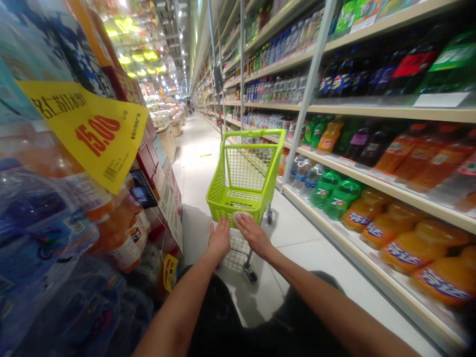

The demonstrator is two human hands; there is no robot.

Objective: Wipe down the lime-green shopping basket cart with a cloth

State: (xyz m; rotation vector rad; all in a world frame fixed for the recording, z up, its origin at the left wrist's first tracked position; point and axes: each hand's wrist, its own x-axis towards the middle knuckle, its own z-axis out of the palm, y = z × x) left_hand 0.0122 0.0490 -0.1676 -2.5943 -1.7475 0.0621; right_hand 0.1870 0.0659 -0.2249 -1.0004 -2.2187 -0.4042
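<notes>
A small lime-green shopping cart [245,204] with a plastic mesh basket stands on wheels in the aisle before me. My right hand [256,239] presses a small white cloth [237,216] against the near end of the basket, its fingers together over it. Whether this is a cloth or a paper wipe is too small to tell. Beside it, my left hand [220,239] has its fingers stretched out at the basket's near rim, with the thumb apart and nothing visible in it. The cart's basket holds nothing I can see.
Drink shelves [372,109] run along the right, with orange soda bottles [401,248] on the lowest level. Stacked bottle packs [48,238] and a yellow price sign [94,134] crowd the left. A thin pole [217,74] rises behind the cart. Tiled floor [195,163] stretches ahead.
</notes>
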